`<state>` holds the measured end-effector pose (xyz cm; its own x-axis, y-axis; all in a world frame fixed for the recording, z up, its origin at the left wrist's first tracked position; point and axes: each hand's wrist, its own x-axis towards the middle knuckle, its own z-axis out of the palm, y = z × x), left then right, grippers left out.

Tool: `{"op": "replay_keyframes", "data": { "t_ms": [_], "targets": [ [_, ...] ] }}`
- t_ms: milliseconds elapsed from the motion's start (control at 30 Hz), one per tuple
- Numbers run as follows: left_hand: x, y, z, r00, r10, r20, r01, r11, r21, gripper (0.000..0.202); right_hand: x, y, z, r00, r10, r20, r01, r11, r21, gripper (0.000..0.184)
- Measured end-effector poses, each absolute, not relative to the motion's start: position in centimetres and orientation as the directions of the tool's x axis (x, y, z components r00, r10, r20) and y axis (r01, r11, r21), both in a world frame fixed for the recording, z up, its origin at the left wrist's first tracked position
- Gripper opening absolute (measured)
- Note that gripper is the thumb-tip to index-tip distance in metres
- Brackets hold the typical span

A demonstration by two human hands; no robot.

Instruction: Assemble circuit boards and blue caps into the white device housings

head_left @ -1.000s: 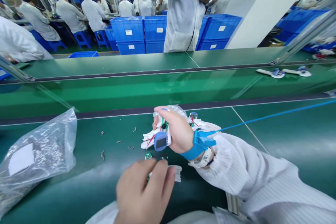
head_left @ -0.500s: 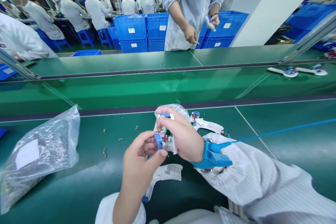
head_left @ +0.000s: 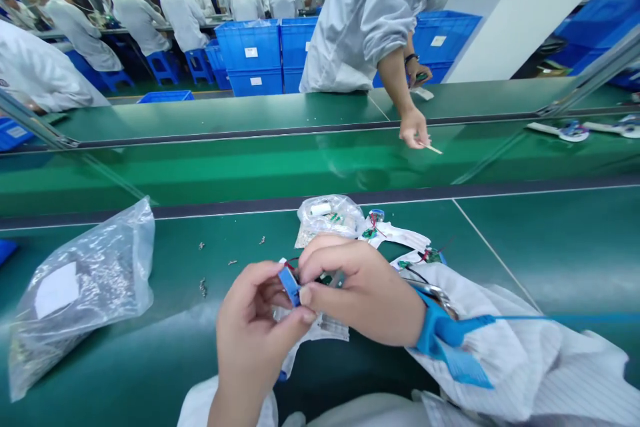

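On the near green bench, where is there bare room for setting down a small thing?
Bare: the bench's right part, between the white line and blue cord; also the left part, between the large bag and left hand, below the small metal pieces. Crowded: around the right hand, with the small bag beyond it and white parts close by.

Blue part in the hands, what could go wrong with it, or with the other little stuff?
The blue part sits in the fingertips of the left hand, so it might slip and drop onto the green table.

The thin red wire runs close by the fingers, so it could get pinched or tugged.

The tiny metal bits lie loose, so a sleeve might knock them away.
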<state>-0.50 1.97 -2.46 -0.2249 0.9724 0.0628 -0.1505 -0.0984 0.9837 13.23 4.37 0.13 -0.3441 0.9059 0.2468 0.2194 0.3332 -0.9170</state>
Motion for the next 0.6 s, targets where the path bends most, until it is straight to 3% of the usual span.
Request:
{"op": "replay_keyframes", "data": {
  "t_ms": [100,167,267,367,500,600],
  "targets": [
    [-0.6,1.5,-2.4,-0.259,0.957,0.128,0.019,-0.127,0.992,0.035,13.7,4.9,-0.3,-0.394,0.88,0.265,0.119,0.335,-0.935,0.015],
    [-0.8,1.4,-2.6,-0.23,0.967,0.106,0.024,-0.103,0.994,0.033,14.6,5.7,-0.6,-0.396,0.863,0.313,0.098,0.379,-0.92,0.017],
    [-0.9,1.4,-2.9,-0.182,0.981,0.067,-0.047,-0.077,0.996,0.031,16.0,6.9,-0.9,-0.28,0.914,0.294,0.303,0.375,-0.876,0.008],
    [-1.2,1.6,-3.1,-0.127,0.984,0.125,-0.07,-0.135,0.988,0.03,16.4,7.4,-0.8,-0.284,0.928,0.242,0.439,0.35,-0.827,0.021],
    [-2.3,1.9,-2.6,0.045,0.956,0.289,0.05,-0.291,0.955,0.036,15.3,7.1,-0.6,-0.624,0.779,0.064,0.333,0.339,-0.88,0.015],
    [-3.2,1.9,-2.4,0.218,0.888,0.405,0.203,-0.448,0.871,0.041,14.5,7.1,-0.9,-0.682,0.714,-0.158,0.292,0.067,-0.954,0.017]
  ]
}}
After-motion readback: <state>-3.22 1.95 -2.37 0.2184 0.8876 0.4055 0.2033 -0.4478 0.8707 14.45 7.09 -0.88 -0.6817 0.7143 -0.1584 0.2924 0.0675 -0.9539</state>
